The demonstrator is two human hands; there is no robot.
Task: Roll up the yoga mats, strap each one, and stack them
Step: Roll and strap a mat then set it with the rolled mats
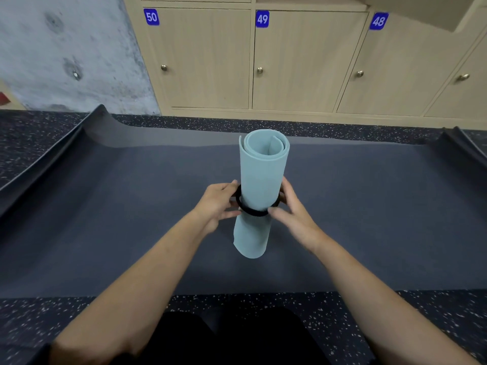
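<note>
A light blue rolled yoga mat point(259, 180) stands upright on a dark grey mat point(131, 206) that lies spread flat on the floor. A black strap loop point(254, 212) circles the roll a little below its middle. My left hand point(220, 204) pinches the strap on the roll's left side. On the right side my right hand point(291, 206) grips the same strap, thumb in front of the roll. The roll's open top shows its spiral.
The dark mat's left corner point(100, 111) and right corner point(456, 133) curl upward. Wooden lockers point(303, 61) numbered 50, 49 and 48 line the wall behind. A speckled floor point(39, 133) surrounds the mat, and my dark-clothed knees point(237, 335) are at the bottom.
</note>
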